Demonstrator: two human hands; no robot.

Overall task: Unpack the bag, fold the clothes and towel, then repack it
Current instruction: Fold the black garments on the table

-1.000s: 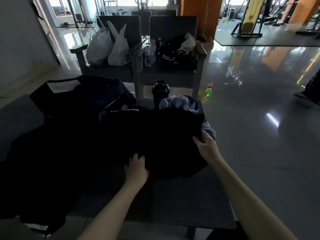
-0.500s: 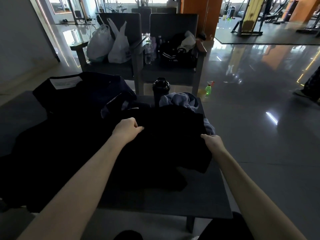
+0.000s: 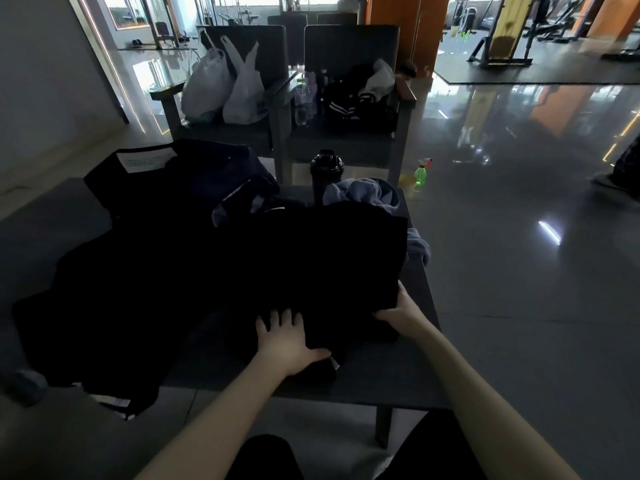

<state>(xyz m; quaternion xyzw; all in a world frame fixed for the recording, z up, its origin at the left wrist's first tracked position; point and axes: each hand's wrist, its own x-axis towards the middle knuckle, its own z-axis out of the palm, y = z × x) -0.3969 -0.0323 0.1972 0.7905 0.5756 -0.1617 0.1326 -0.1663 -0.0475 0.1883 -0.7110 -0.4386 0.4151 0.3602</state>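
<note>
Pressing flat with spread left fingers [image 3: 277, 320]; pinching with right fingers [image 3: 386, 315] the near right corner of the black garment [image 3: 329, 265], half-folded on the worktop [image 3: 398, 375] before the grey towel [image 3: 363, 194]. Smooth outward, square edges, hold corner taut.

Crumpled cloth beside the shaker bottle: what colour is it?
The crumpled cloth is pale grey-blue; the head view, the only one, shows it best.
</note>
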